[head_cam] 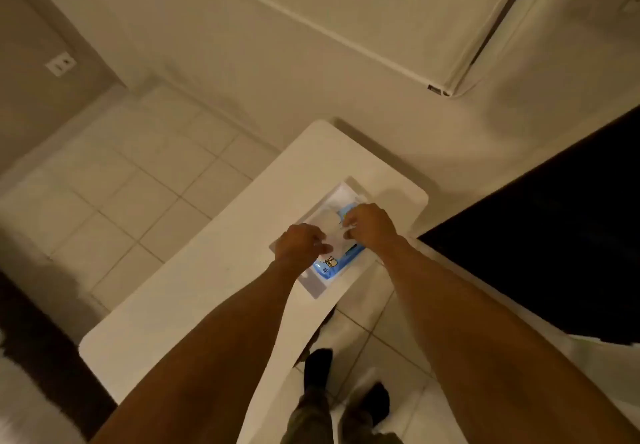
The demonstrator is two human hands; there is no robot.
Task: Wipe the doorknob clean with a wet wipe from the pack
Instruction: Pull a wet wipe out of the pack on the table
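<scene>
A blue and white wet wipe pack (pixel 330 265) lies on the white table (pixel 214 270) near its right edge. Both hands are over the pack. My left hand (pixel 300 246) has its fingers curled on the pack's left side and pinches at the white top of the pack. My right hand (pixel 369 225) is curled over the far part and pinches something small and white at the opening, likely the flap or a wipe. The doorknob is out of view.
A white refrigerator (pixel 381 10) stands behind the table. A dark counter or appliance (pixel 554 229) sits to the right. The floor (pixel 138 194) is pale tile, with a wall outlet (pixel 60 63) at the left. My feet (pixel 346 388) stand below the table's right edge.
</scene>
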